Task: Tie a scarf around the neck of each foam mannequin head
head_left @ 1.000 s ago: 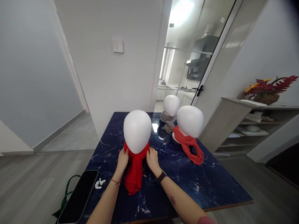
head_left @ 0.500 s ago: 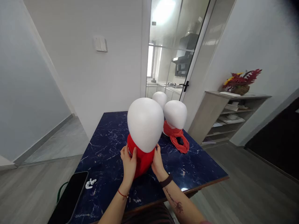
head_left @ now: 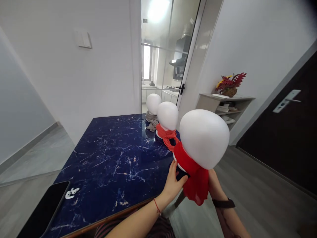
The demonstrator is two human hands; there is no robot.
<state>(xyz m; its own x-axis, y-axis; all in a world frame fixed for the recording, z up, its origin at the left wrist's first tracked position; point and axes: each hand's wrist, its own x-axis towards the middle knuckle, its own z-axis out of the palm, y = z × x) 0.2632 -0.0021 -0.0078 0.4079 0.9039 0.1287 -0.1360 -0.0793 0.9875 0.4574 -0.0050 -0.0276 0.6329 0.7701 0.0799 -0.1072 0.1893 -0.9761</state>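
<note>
A white foam mannequin head (head_left: pixel 204 137) with a red scarf (head_left: pixel 194 177) round its neck is held up at the right front corner of the dark blue marble table (head_left: pixel 114 158). My left hand (head_left: pixel 174 181) grips its base from the left, fingers closed round it. Behind the hanging scarf, my right hand (head_left: pixel 213 180) holds the neck from the right, its fingers mostly hidden. Two more white heads stand in a row along the table's right edge: the nearer one (head_left: pixel 167 115) wears an orange-red scarf, the far one (head_left: pixel 153 103) a grey scarf.
A black phone (head_left: pixel 42 211) and white earbuds (head_left: pixel 71 192) lie at the table's front left. A glass sliding door (head_left: pixel 170 59) opens to a kitchen behind. At the right are a shelf unit (head_left: pixel 224 105) with a flower basket and a dark door (head_left: pixel 287 132).
The head with the red scarf has been lifted from the table's middle and carried right to the front right corner. Both hands went with it, and my view swung right.
</note>
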